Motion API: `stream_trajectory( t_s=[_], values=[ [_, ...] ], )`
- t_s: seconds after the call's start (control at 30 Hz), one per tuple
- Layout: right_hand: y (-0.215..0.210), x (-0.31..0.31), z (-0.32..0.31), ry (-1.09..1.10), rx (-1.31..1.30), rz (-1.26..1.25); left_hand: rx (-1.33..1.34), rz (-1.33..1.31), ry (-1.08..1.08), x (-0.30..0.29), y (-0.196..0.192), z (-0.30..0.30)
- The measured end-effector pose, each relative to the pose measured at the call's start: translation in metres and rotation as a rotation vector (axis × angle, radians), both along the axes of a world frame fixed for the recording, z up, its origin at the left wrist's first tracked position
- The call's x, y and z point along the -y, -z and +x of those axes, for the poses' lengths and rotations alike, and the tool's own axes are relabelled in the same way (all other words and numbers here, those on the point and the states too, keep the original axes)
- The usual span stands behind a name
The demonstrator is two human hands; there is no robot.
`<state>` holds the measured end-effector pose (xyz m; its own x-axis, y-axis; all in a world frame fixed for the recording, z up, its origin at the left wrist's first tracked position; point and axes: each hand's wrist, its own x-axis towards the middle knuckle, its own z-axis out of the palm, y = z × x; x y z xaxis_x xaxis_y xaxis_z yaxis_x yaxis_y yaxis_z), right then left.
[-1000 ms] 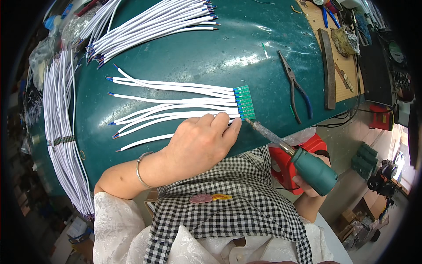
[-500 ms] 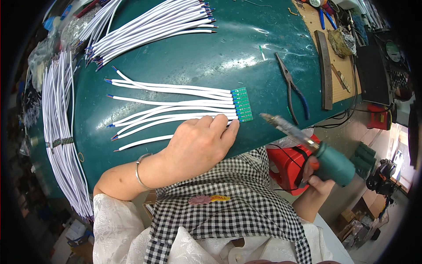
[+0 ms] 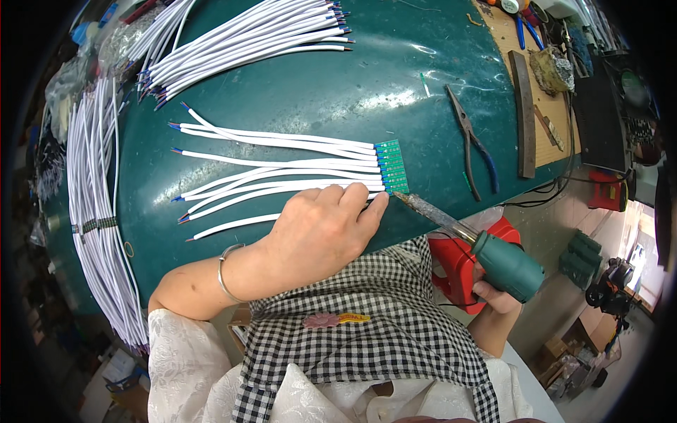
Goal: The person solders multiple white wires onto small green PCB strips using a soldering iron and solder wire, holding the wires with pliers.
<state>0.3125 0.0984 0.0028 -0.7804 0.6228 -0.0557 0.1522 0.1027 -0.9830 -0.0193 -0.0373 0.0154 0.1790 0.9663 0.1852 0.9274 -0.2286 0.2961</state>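
Note:
A small green circuit board (image 3: 395, 166) lies on the dark green table mat, with several white cables (image 3: 282, 167) running left from its edge to bare-ended wires. My left hand (image 3: 321, 222) is closed on the nearest white cable, its fingertips by the board's near left corner. My right hand (image 3: 497, 292) grips the green handle of a soldering iron (image 3: 451, 225). The iron's tip is at the near edge of the board, close to my left fingertips; whether it touches a pad is too small to tell.
Long-nose pliers (image 3: 469, 141) lie right of the board, near a dark metal bar (image 3: 522, 116). Bundled white cables (image 3: 102, 225) fill the left side, and a loose pile of cables (image 3: 247, 49) lies at the back. A red stool (image 3: 458, 271) stands below the table edge.
My right hand has moved left with the soldering iron, bringing its tip from beside the board to the board's near edge. My left hand keeps its hold, shifting very slightly right.

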Motion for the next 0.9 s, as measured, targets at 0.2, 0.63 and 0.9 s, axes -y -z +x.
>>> stream_trajectory(
  t_s=[0.2, 0.63, 0.9],
  values=[
    [-0.004, -0.009, -0.009, -0.112, 0.006, 0.283, -0.009, -0.008, -0.001, 0.000, 0.001, 0.001],
    [0.003, -0.006, 0.018, 0.318, -0.357, -0.220, -0.006, 0.003, 0.008, -0.003, -0.006, 0.002],
    [-0.003, -0.058, -0.005, 0.311, -0.529, -0.210, -0.020, -0.005, -0.051, 0.001, -0.002, 0.003]
  ],
)
